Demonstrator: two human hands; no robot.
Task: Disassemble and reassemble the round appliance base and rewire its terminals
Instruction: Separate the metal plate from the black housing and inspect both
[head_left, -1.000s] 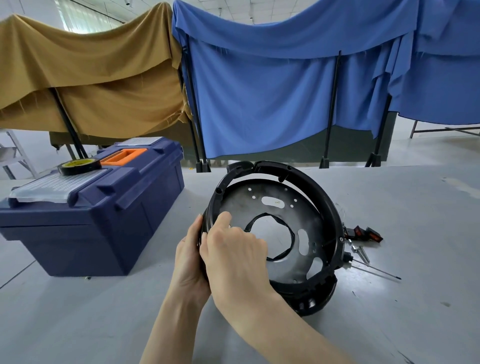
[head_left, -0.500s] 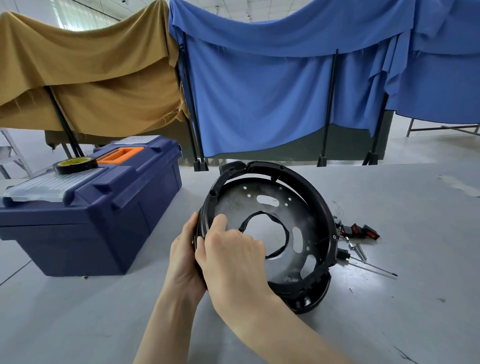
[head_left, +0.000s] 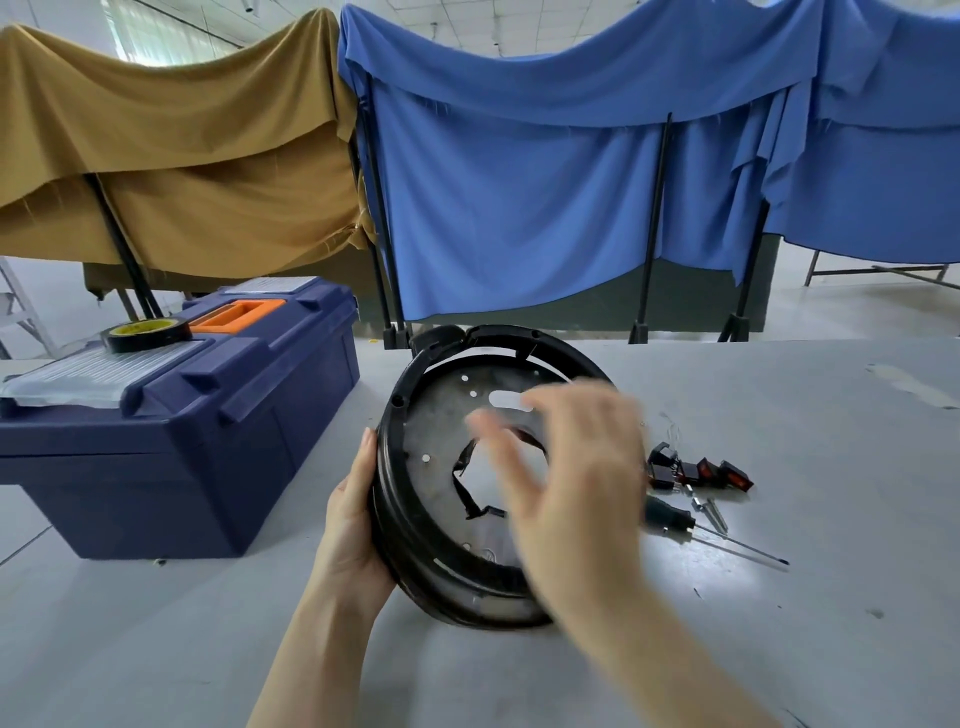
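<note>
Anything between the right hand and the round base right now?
Nothing visible. The open right hand is blurred in front of the round base, which the left hand grips at its rim. The screwdriver and switches lie aside to its right.

In the middle of the frame, the left hand (head_left: 353, 525) holds the round black base (head_left: 431, 499) tilted up. The blurry right hand (head_left: 566, 483) floats in front, fingers spread.

Light was bright and even; the fingers (head_left: 558, 402) of the right hand (head_left: 571, 483) were smeared with motion blur; beyond them the blue draped cloth (head_left: 519, 208) bowed from wide-angle distortion.
</note>
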